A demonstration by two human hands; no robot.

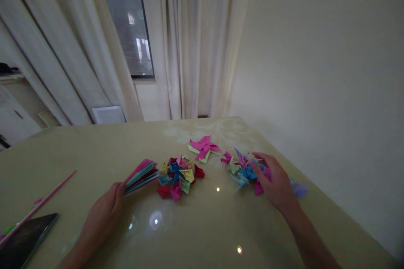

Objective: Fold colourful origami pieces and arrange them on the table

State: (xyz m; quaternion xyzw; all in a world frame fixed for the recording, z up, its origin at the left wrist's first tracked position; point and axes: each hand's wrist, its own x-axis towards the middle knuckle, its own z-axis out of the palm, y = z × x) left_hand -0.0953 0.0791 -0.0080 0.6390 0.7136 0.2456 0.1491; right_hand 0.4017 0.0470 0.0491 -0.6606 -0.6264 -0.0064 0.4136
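Observation:
My left hand (pixel 105 206) is closed around one end of a stack of coloured paper sheets (pixel 142 175), pink and blue at the edges. The free end of the stack reaches a pile of folded paper pieces (pixel 178 176) in red, blue, yellow, green and pink. Over a second pile, of origami cranes (pixel 242 172) in blue, pink, green and purple, is my right hand (pixel 274 178). Its thumb and forefinger are apart, and nothing shows held between them. The other fingers partly hide the pile's right side.
Behind the piles lie pink and pale green paper pinwheels (pixel 204 146). A purple paper piece (pixel 299 189) rests near the table's right edge. At left are a long pink stick (pixel 47 197) and a dark tablet (pixel 28 237). Wall (pixel 331 71) and curtains (pixel 202 50) border the table.

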